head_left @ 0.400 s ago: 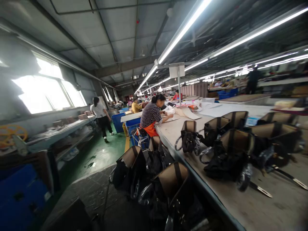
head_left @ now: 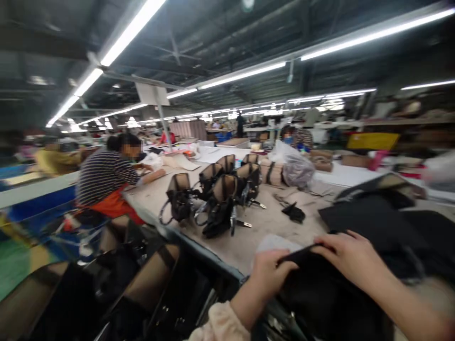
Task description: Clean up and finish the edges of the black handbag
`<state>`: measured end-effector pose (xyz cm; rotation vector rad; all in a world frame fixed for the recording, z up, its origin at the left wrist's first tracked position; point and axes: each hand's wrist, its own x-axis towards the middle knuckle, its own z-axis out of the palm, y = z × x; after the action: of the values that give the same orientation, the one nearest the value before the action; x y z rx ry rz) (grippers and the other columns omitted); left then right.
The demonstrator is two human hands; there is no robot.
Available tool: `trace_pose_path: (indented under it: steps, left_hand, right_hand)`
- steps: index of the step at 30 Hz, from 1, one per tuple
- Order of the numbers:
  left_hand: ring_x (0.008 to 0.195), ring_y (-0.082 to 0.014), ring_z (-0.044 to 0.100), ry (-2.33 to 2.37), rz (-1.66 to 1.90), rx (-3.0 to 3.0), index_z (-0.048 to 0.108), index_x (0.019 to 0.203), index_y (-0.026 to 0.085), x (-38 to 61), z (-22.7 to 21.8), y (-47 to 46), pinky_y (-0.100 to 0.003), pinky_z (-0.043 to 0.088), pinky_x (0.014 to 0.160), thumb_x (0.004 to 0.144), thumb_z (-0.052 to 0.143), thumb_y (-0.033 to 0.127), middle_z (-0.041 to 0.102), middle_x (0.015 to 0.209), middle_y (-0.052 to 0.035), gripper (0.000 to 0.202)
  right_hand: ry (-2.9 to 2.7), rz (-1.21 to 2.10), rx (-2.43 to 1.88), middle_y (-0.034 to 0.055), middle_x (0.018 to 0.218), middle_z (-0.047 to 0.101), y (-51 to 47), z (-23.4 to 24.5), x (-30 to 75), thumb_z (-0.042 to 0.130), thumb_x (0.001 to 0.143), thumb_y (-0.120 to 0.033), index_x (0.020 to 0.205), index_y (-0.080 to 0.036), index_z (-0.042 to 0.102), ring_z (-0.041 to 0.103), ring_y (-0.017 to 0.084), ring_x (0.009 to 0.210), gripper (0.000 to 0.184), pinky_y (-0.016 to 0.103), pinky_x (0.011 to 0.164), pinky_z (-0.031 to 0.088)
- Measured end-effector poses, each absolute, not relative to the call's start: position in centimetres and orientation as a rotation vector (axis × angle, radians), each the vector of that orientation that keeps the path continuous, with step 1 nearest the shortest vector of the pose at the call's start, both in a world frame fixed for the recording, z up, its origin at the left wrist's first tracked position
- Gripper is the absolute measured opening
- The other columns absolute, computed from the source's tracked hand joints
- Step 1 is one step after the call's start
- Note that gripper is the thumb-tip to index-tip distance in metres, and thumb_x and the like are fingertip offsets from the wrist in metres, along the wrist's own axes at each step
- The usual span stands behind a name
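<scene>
At the lower right my left hand (head_left: 266,273) pinches the top edge of a black bag (head_left: 323,298). My right hand (head_left: 346,255) grips the same edge a little further right, with its fingers over the rim and the thumb against the side. The bag's lower part runs out at the bottom of the view and is dark. Just behind my left hand lies a pale, whitish sheet (head_left: 279,244). To the right of my right hand are more black bag pieces (head_left: 377,220), blurred and partly overlapping.
Several black bags with tan linings (head_left: 218,208) stand on the long table (head_left: 199,253). Other bags (head_left: 152,279) crowd the lower left, beside the table edge. A co-worker in a striped top (head_left: 103,175) leans over the table. Clear plastic (head_left: 295,166) covers goods further back.
The view has swung to the right, so the table bags and the co-worker appear further left. Both my hands, holding the black bag, have come into view.
</scene>
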<state>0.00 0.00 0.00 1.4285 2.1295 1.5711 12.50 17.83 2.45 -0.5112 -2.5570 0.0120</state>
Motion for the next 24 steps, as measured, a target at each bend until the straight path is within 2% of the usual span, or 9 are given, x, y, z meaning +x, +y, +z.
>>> trace_pose_path:
  steps: [2,5,12,24]
  left_hand:
    - [0.090,-0.0201,0.067,2.030,1.595,1.429,0.072,0.094,0.021,-0.8,-0.3,0.0,-0.031,0.053,0.086,0.074,0.067,0.021,0.072,0.097,-0.0042,0.020]
    - [0.094,-0.0212,0.066,1.995,1.618,1.420,0.072,0.095,0.020,-1.5,-0.3,-0.1,-0.035,0.052,0.090,0.074,0.066,0.019,0.071,0.101,-0.0057,0.022]
    - [0.092,-0.0209,0.066,2.048,1.603,1.437,0.071,0.095,0.020,-1.2,-0.3,-0.3,-0.036,0.053,0.087,0.077,0.062,0.022,0.071,0.098,-0.0060,0.020]
    - [0.085,-0.0191,0.065,2.153,1.386,1.693,0.070,0.091,0.018,-1.6,0.7,0.8,-0.028,0.053,0.076,0.085,0.050,0.033,0.071,0.090,-0.0068,0.025]
  right_hand:
    - [-2.655,0.015,-0.578,-0.0002,0.079,0.071,17.6,3.6,12.6,0.054,0.084,-0.034,0.081,-0.032,0.069,0.063,0.018,0.079,0.016,0.044,0.094,0.030]
    - [-2.678,0.061,-0.656,-0.0025,0.075,0.070,16.7,4.7,11.9,0.054,0.084,-0.031,0.079,-0.030,0.068,0.062,0.018,0.081,0.015,0.044,0.095,0.027]
    - [-2.666,0.075,-0.650,-0.0013,0.076,0.069,16.4,4.6,11.9,0.056,0.083,-0.034,0.081,-0.029,0.068,0.061,0.018,0.081,0.013,0.045,0.098,0.023]
    - [-2.674,0.164,-0.712,0.0011,0.082,0.070,16.2,5.3,11.8,0.062,0.080,-0.033,0.082,-0.027,0.068,0.059,0.020,0.090,0.009,0.048,0.100,0.019]
